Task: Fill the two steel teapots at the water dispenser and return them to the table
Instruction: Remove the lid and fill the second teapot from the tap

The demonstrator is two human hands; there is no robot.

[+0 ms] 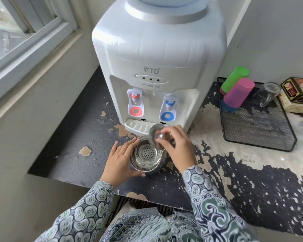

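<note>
Teapot (147, 160) stands open before the dispenser (157, 63) — left hand (120, 160) cups it, right hand (177, 145) pinches the lid (155, 135)

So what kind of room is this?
Probably a small pantry or drinks corner: a white tabletop water dispenser with red and blue taps, upturned plastic cups on a black mesh tray, and a worn black counter by a window.

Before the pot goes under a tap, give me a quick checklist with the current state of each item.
1. Lid off the teapot: ok, right hand holds it by the knob.
2. Teapot steadied: ok, left hand grips its side.
3. Strainer seated in the mouth: ok.
4. Teapot under the blue tap: not ok, it stands on the counter before the drip tray.
5. Water already inside: cannot tell.
</note>
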